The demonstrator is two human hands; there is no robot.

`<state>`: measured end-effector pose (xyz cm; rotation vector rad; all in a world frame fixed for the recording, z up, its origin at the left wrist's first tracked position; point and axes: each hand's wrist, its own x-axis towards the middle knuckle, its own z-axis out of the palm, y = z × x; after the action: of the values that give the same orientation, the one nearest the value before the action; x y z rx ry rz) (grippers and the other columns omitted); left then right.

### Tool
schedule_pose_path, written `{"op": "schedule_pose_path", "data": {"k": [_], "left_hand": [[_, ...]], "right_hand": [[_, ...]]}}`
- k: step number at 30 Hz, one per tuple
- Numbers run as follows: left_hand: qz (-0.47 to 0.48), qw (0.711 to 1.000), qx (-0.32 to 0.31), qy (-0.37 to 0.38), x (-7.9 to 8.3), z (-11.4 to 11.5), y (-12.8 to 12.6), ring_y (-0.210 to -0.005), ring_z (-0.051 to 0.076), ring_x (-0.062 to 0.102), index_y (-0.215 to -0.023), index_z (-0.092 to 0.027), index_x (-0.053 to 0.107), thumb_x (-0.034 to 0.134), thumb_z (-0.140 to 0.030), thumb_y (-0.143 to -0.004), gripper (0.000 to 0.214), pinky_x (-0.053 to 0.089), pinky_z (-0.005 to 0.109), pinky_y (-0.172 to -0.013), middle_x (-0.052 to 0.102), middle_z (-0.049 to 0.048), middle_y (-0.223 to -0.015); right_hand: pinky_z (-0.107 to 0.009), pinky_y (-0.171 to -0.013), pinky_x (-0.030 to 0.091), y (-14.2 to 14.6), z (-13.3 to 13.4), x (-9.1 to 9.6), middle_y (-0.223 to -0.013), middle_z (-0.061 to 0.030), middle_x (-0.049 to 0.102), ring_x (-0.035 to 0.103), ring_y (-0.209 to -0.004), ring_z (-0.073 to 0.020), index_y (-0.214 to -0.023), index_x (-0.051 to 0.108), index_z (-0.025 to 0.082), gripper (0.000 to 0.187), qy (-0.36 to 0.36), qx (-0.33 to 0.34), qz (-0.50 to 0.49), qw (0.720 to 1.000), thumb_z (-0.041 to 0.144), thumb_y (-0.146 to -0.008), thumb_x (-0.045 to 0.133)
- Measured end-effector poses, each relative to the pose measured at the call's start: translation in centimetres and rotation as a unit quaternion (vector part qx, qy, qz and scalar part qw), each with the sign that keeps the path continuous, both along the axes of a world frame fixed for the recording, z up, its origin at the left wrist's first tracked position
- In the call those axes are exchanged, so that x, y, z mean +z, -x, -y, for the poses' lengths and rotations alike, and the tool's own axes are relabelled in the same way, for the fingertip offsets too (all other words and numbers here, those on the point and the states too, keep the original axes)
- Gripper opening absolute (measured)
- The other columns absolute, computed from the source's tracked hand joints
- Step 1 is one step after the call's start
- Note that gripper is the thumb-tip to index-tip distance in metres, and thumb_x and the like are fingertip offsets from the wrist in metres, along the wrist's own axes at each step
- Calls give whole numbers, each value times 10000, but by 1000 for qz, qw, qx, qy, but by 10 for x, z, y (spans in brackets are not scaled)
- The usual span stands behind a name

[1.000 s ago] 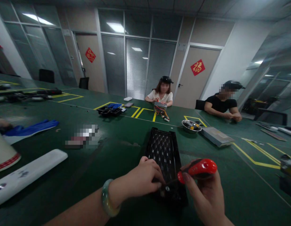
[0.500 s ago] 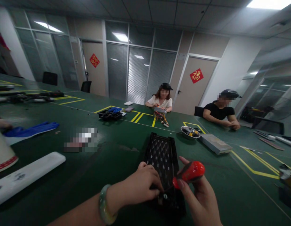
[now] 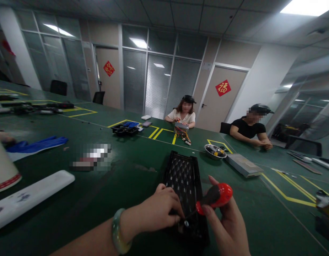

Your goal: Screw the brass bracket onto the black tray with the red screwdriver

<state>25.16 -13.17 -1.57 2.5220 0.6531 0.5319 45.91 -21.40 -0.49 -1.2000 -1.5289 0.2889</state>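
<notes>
A long black plastic casing (image 3: pixel 183 174) with a grid-patterned floor lies on the green table in front of me. In my right hand (image 3: pixel 228 224) is a stubby red-and-black screwdriver (image 3: pixel 219 196), its thin shaft slanting down to the left over the casing's near end. My left hand (image 3: pixel 160 208), with a jade-like bangle (image 3: pixel 118 231) on its wrist, rests on the casing's left side. Its fingertips are pinched close to the shaft's tip, and whatever they hold is hidden. Just beside them shows a small shiny round metal piece (image 3: pixel 186 223).
A metal bowl (image 3: pixel 215 156) of small parts and a grey box (image 3: pixel 244 165) stand beyond the casing. Leftward lie a white elongated case (image 3: pixel 33 199), a blue glove (image 3: pixel 38 144) and a cup-like white object (image 3: pixel 4 169). Two people sit across the table (image 3: pixel 132 192).
My right hand and the screwdriver have shifted very slightly, with the index finger moved a little off to the right. My left hand stays in place.
</notes>
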Motion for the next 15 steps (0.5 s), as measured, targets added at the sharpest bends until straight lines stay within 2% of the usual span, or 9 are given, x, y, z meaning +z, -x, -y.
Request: {"op": "schedule_pose_path", "data": {"k": [2, 4, 8, 11, 15], "left_hand": [[-2, 1000, 0, 0, 0, 0, 0, -1017, 189, 575, -907, -312, 736, 693, -236, -827, 118, 215, 367, -910, 737, -58, -968], [-4, 1000, 2, -4, 0, 0, 0, -1016, 191, 576, -901, -309, 738, 688, -233, -829, 115, 217, 370, -909, 738, -52, -971], [-4, 1000, 0, -11, -1, -1, 0, -1016, 181, 576, -893, -315, 740, 692, -220, -827, 125, 206, 369, -921, 737, -64, -962], [-2, 1000, -3, -7, -1, -1, 0, -1016, 172, 578, -894, -313, 735, 696, -224, -828, 117, 206, 361, -916, 737, -75, -962], [-5, 1000, 0, -4, -1, -1, 0, -1020, 175, 579, -899, -311, 735, 688, -242, -834, 107, 215, 357, -916, 738, -71, -974]], "right_hand": [[-461, -1073, 397, 0, -1, 0, -1468, -66, 458, 476, -1290, -297, -1404, 456, 304, 551, 2, -4, 2, 1000, 349, -888, 643], [-477, -1096, 367, 0, -2, 1, -1458, -69, 469, 449, -1318, -301, -1442, 409, 299, 587, 7, -14, -3, 1000, 353, -900, 625], [-449, -1004, 451, -2, -1, 1, -1258, -80, 614, 589, -1129, -265, -1497, 312, 270, 610, 18, 1, -11, 1000, 362, -942, 548], [-409, -974, 475, -4, 0, -1, -1357, -85, 559, 588, -1130, -254, -1459, 373, 270, 565, 12, 15, -7, 1000, 353, -935, 565], [-443, -1035, 433, -5, -2, -1, -1460, -73, 476, 553, -1195, -274, -1378, 475, 285, 506, 2, 0, -9, 1000, 354, -900, 626]]}}
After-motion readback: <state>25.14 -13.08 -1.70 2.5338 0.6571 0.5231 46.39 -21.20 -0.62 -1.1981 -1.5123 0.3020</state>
